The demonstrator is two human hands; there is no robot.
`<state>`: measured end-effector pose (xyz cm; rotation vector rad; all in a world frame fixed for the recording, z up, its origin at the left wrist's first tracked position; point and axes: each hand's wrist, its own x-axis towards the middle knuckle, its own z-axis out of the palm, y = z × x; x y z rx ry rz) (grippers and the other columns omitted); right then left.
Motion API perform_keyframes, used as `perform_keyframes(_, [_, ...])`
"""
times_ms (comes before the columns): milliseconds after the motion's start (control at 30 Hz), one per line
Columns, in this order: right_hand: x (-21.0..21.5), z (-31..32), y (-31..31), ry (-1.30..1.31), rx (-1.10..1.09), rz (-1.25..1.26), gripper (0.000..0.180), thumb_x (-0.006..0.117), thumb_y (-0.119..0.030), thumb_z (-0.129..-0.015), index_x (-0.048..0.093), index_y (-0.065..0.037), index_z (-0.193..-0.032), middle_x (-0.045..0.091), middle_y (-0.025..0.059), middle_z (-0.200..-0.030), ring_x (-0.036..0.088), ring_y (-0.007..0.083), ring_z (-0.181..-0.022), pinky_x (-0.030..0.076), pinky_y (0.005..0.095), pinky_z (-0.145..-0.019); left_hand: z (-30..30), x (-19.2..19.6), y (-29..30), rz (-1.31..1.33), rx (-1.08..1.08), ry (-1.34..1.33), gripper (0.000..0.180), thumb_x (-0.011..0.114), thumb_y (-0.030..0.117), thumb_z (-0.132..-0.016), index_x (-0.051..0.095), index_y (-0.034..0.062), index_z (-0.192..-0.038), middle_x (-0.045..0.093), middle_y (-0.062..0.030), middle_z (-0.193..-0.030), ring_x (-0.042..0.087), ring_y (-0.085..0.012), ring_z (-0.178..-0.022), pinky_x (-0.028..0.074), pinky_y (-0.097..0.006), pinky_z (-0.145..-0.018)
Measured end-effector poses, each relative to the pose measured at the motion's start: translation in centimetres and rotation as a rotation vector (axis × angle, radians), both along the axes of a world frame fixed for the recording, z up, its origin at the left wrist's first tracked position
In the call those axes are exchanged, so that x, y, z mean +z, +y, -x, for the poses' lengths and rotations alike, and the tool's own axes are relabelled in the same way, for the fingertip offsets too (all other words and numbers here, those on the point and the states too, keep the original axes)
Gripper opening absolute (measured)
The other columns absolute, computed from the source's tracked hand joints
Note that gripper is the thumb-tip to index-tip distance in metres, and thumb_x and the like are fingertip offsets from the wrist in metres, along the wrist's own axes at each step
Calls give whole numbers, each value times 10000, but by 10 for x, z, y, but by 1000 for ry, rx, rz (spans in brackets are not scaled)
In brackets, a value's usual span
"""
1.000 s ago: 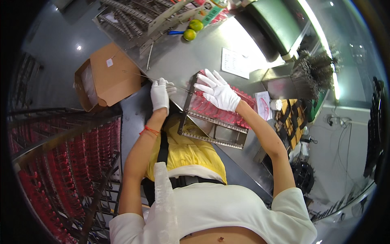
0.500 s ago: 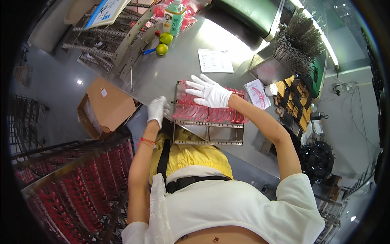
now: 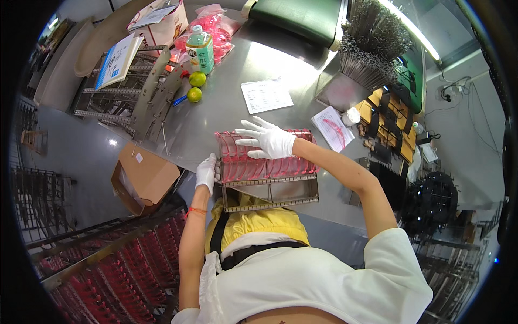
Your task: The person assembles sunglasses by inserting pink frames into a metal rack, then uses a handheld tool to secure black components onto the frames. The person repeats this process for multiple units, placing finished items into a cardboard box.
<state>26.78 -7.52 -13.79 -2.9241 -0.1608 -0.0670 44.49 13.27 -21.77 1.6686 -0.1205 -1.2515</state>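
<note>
A metal rack filled with a row of pink strips is seen at the near edge of the desk, overhanging it toward the person. Its long axis runs left to right, parallel to that edge. The right hand, gloved in white, is laid flat and open on the pink strips, fingers spread and pointed toward the rack's left end. The left hand, also gloved, is closed around the rack's left end, so each end of the long axis is covered by one hand. The rack's lower front part appears to be an empty metal trough, though this cannot be told for sure.

Farther in on the desk, a printed sheet is laid flat. Two green limes and a green-capped bottle are placed near the far left corner, beside a wire frame. An open cardboard box is seen on the floor below the desk's left edge.
</note>
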Motion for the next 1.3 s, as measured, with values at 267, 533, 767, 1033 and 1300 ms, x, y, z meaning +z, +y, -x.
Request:
perform_keyframes(267, [4,54,-27,75,-101,71,533,450,-445,-966,448,-188,-1433,363,87,-1518,257,321,-1439,163,507,-1183,-73,-18,38,221,287,55,285,472,368,-1021,544,119,-902,468,54,-626,421,-52,-455,349,-182,-406])
perform_keyframes(533, [29,87,-52,206,-80,141,580,467,-500,-945,452,-182,-1430,348,109,-1523,219,327,-1451,181,506,-1174,2,-4,11,89,-64,-256,285,506,292,-1004,614,56,-888,567,-17,-635,535,-155,-517,423,-296,-483])
perform_keyframes(767, [2,127,-49,-27,-393,-73,474,502,-361,-956,510,-131,-1370,407,129,-1479,330,359,-1386,269,470,-1144,21,2,19,126,-542,-1026,432,406,273,-1005,483,-45,-1287,578,-295,-1095,558,-437,-1051,454,-482,-897])
perform_keyframes(1033, [0,146,-13,-470,-787,-101,388,605,-124,-874,570,-66,-1256,571,166,-1286,521,343,-1218,435,429,-1013,7,20,10,-111,-895,-1190,457,389,235,-987,404,-58,-1338,588,-323,-1068,630,-470,-882,522,-518,-770])
perform_keyframes(1300, [-25,167,17,-151,-1215,-185,223,482,-291,-980,584,-97,-1021,666,179,-724,652,380,-652,510,500,-624,11,27,3,-143,-884,-1133,482,396,257,-982,387,-61,-1343,589,-312,-1089,635,-462,-890,520,-532,-775])
